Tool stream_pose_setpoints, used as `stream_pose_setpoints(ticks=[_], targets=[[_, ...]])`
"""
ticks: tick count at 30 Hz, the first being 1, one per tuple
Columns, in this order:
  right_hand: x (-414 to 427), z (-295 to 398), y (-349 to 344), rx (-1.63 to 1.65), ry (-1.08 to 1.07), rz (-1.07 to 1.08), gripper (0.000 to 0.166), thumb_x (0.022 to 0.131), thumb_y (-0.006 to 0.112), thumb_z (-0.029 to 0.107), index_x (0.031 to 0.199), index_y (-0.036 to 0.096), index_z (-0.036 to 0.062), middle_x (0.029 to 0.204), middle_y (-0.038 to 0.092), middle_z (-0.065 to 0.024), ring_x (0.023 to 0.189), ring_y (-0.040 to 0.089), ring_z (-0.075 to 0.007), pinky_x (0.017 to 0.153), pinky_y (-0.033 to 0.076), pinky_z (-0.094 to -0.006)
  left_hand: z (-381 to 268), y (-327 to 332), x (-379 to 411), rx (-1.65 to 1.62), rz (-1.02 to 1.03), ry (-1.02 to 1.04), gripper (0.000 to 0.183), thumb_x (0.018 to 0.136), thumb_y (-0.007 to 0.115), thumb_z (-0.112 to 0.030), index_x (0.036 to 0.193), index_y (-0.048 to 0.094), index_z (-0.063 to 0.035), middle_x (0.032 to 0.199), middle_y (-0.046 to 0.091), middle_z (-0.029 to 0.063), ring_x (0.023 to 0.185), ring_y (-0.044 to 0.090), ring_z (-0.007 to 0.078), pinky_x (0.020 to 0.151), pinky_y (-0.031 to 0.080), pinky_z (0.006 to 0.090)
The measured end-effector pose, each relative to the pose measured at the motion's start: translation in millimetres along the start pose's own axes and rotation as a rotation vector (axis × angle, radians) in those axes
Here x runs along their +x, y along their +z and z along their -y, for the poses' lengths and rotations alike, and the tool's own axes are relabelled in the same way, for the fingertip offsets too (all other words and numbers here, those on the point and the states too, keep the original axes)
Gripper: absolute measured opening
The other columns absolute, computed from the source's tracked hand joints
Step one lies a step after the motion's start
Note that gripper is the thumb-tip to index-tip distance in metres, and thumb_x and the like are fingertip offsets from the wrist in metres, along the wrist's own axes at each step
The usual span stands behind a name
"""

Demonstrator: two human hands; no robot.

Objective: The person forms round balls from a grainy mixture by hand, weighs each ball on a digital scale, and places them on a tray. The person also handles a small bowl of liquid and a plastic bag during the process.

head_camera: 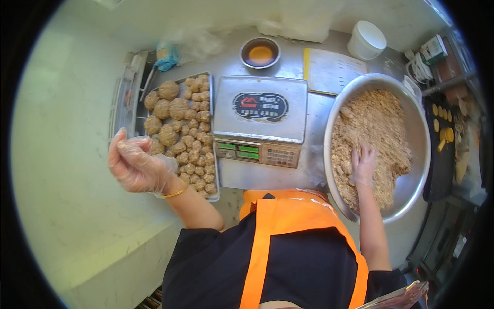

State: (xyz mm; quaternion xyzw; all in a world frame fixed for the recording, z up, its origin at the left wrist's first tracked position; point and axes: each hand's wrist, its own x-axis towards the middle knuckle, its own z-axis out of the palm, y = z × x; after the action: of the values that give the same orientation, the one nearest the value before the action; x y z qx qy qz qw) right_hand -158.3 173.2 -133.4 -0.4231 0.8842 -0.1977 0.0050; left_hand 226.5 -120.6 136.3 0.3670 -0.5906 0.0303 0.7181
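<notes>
My left hand point(135, 162), in a clear plastic glove, is raised at the left edge of a metal tray point(215, 170). Its fingers are curled; whether anything is inside them is unclear. Large and small balls of crumbly brown mixture point(179, 108) fill the tray. My right hand point(363, 164), gloved too, rests with its fingertips sunk in loose brown crumbly mixture point(378, 119) inside a big steel bowl point(418, 170); its grip is hidden. Between tray and bowl stands a digital scale point(260, 116) with a bare metal platform and lit green displays.
Behind the scale sits a small steel bowl of dark liquid point(260, 53). An open notebook point(334, 71) with writing and a white plastic bucket point(366, 40) stand at the back right. A black tray with yellow pieces point(440, 127) lies on the far-right shelving. A wall bounds the left.
</notes>
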Motion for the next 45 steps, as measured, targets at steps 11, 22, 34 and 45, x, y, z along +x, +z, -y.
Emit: stream_pose_setpoints(ticks=[11,22,34,45], targets=[[69,-27,2,0.125,0.473,0.116,0.055,0.094,0.061,0.049,0.118,0.065,-0.0003,0.104,0.068,-0.0303,0.100,0.064,-0.0487,0.089,0.051,-0.0517,-62,48,-114,-0.314,0.849,-0.353,0.015,0.101,0.057,-0.008,0.105,0.069,-0.0002,0.078,0.065,0.0043,0.063,0.058,0.0072,0.054,0.046,0.0204],[6,4,-44,1.623,1.023,0.009,0.069,0.096,0.057,0.060,0.142,0.048,0.0090,0.118,0.065,-0.0138,0.102,0.064,-0.0230,0.086,0.053,-0.0406,-132,129,-290,-0.438,1.442,0.044,0.024,0.090,0.067,-0.017,0.111,0.069,-0.0048,0.101,0.072,0.0186,0.098,0.068,0.0364,0.085,0.054,0.0451],[-29,-2,-91,1.563,0.979,-0.026,0.062,0.097,0.064,0.045,0.144,0.044,0.0099,0.130,0.059,-0.0083,0.107,0.065,-0.0223,0.089,0.053,-0.0432,-151,189,-334,-0.483,2.101,-0.585,0.050,0.078,0.078,-0.018,0.125,0.061,-0.0083,0.094,0.068,0.0103,0.093,0.064,0.0228,0.086,0.051,0.0357],[-33,-23,-61,1.951,1.123,-0.082,0.036,0.098,0.065,0.035,0.125,0.054,0.0132,0.115,0.058,-0.0161,0.096,0.065,-0.0253,0.084,0.056,-0.0503,-186,119,-340,-0.415,1.791,0.189,0.046,0.074,0.074,-0.016,0.120,0.069,-0.0132,0.135,0.054,0.0229,0.124,0.050,0.0414,0.105,0.040,0.0511]])
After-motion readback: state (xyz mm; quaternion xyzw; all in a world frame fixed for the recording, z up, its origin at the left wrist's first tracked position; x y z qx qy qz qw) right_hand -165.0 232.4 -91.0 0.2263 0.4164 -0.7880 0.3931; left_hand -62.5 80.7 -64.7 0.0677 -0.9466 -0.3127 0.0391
